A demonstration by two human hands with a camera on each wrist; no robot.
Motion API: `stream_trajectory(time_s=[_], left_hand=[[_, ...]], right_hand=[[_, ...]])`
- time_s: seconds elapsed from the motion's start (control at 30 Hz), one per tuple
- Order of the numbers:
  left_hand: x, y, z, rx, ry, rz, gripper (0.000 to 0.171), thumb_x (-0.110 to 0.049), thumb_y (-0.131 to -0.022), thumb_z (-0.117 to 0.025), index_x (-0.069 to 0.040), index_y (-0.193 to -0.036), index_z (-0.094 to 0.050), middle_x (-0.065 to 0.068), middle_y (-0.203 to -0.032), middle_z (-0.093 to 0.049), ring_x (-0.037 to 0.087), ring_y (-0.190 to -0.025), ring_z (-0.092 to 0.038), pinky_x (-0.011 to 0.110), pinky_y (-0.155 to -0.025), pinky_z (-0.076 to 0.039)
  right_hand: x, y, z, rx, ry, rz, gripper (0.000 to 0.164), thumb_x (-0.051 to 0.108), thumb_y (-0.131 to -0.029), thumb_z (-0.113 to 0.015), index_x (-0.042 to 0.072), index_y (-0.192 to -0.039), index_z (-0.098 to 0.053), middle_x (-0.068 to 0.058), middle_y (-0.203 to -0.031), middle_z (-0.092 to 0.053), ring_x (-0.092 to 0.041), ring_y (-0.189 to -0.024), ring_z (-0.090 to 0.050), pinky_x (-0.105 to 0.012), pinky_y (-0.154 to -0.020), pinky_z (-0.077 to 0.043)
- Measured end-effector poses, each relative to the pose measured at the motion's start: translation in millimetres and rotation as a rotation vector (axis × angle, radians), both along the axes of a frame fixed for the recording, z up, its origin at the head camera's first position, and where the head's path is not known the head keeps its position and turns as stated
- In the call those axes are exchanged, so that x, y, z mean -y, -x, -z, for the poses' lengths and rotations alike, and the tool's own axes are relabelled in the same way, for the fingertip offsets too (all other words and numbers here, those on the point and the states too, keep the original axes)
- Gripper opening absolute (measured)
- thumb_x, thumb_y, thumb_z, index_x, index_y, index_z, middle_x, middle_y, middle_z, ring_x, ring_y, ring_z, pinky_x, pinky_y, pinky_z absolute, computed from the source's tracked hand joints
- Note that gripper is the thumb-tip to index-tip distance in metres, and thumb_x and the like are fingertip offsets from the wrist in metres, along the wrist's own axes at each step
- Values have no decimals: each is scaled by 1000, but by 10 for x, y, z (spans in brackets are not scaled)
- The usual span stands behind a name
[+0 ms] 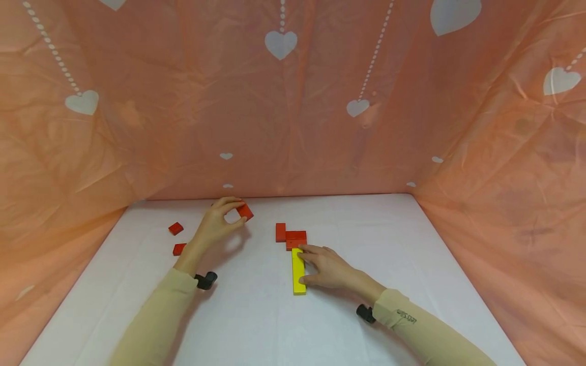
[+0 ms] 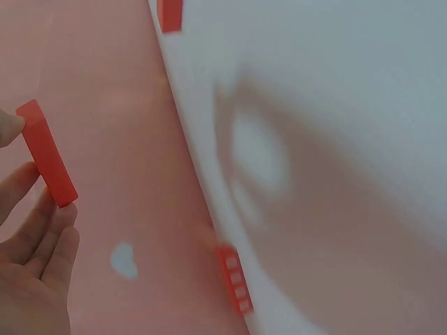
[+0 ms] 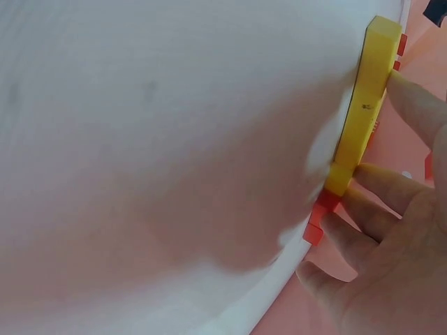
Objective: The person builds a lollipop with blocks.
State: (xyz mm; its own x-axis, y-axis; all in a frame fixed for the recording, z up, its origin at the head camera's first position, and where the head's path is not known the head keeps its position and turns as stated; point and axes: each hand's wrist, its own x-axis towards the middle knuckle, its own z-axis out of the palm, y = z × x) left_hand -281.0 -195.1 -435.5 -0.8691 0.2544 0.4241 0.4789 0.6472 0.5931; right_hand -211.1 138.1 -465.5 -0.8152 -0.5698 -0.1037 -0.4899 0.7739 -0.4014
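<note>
My left hand [image 1: 218, 223] pinches a red rectangular block [image 1: 244, 211] between thumb and fingertips, raised over the back left of the white table. In the left wrist view the same block [image 2: 47, 153] is tilted, its narrow side showing. My right hand [image 1: 330, 269] rests beside a long yellow block [image 1: 299, 273], its thumb and fingertips touching the right side, fingers only slightly bent. In the right wrist view the yellow block [image 3: 363, 105] lies lengthwise along the thumb and fingertips. Red blocks [image 1: 296, 235] lie against its far end, with another red block [image 1: 281, 232] at their left.
Two loose red blocks lie at the table's left: one farther back [image 1: 176, 228], the other [image 1: 179, 249] partly covered by my left forearm. A pink curtain [image 1: 293, 127] with white hearts encloses the back and sides. Each wrist carries a small black camera.
</note>
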Motion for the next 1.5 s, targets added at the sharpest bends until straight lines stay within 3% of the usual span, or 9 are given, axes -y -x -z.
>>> stream_trajectory(time_s=[0.43,0.63,0.77,1.17,1.5], left_hand=[[-741,217,109,83,44,101,47,-21,-93,-79,-6,-136,-68,12,-145,-57,36,-132,-53,55,-109,-48],[-1035,303,109,106,98,157,47,-23,-92,-80,-6,-134,-70,14,-146,-57,35,-134,-54,52,-111,-47],[-1203,379,95,161,130,182,47,-28,-92,-81,-8,-134,-71,10,-148,-57,33,-137,-52,50,-113,-46],[-1525,591,145,223,224,307,43,-26,-93,-79,-8,-132,-72,8,-143,-60,30,-137,-52,47,-118,-41],[-1677,622,220,237,370,347,39,-27,-93,-79,-9,-127,-74,9,-138,-63,28,-129,-57,43,-115,-44]], right_hand=[[-20,15,0,-2,6,-4,70,42,-93,-77,10,-152,-55,-8,-163,-43,-32,-148,-41,-56,-121,-33],[-27,4,-17,1,6,-19,71,42,-93,-77,9,-152,-54,-9,-162,-43,-31,-148,-41,-57,-123,-29],[-29,2,-15,-4,12,-15,71,42,-93,-78,8,-151,-55,-9,-162,-44,-32,-147,-42,-56,-121,-32],[-24,22,-9,-26,-9,-28,70,41,-93,-77,7,-150,-56,-9,-161,-45,-31,-147,-43,-55,-121,-32],[-29,37,13,-27,-15,-33,69,43,-94,-76,8,-150,-56,-9,-162,-44,-30,-148,-41,-55,-123,-29]])
